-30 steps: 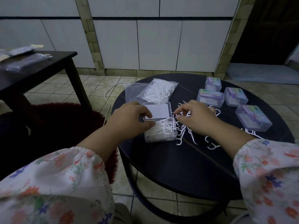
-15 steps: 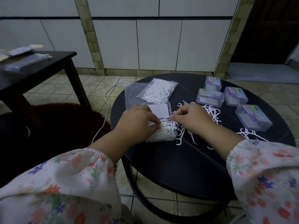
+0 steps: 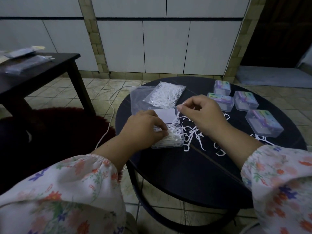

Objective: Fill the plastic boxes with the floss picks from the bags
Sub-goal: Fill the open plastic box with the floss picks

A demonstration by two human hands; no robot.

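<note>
Round dark table takes up the middle of the view, on tiled floor. A second, rectangular dark table stands at far left with flat packets on top. White cable runs over the floor to the round table's left edge.

Bag of floss picks lies at the far left part of the round table, on top of a flat clear bag. Four shut boxes with coloured labels sit at the right, near one another.

Open box just in front of the bag, lid tipped back, with white picks heaped inside. Loose picks are scattered on the tabletop just right of it, a few more near the closest shut box.

Left hand: fingers curled, pressing down on the picks in the open box; whether it pinches any, I cannot tell. Right hand: raised over the lid's right edge, thumb and forefinger pinching one pick, which hangs down toward the box.
</note>
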